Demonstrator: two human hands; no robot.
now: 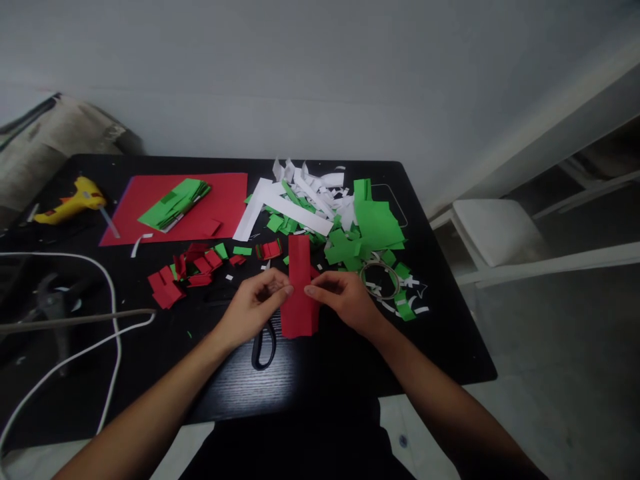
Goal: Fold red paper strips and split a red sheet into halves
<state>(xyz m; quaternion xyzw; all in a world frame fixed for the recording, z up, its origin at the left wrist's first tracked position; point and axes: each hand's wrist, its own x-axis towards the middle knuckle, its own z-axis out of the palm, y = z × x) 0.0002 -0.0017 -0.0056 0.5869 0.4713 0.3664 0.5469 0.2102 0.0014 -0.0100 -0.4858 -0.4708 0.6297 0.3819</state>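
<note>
Between my two hands, above the front part of the table, is a creased strip of red paper (300, 303). My left hand (255, 300) pinches its left edge with thumb and fingers. On the opposite edge, my right hand (345, 300) grips the paper the same way. Another red layer shows behind the strip on the right. Black-handled scissors (264, 347) lie under and beside my left hand, partly hidden. Small folded red paper pieces (167, 287) are heaped left of my hands, and one more red folded piece (269, 249) lies just beyond them.
A yellow glue gun (77, 200) lies at the back left, near a red sheet (227, 193) bearing a green paper stack (175, 203). White and green scraps (310, 200) pile up at the back. A tape ring (380, 280) sits right; a white cable (117, 333) crosses the left.
</note>
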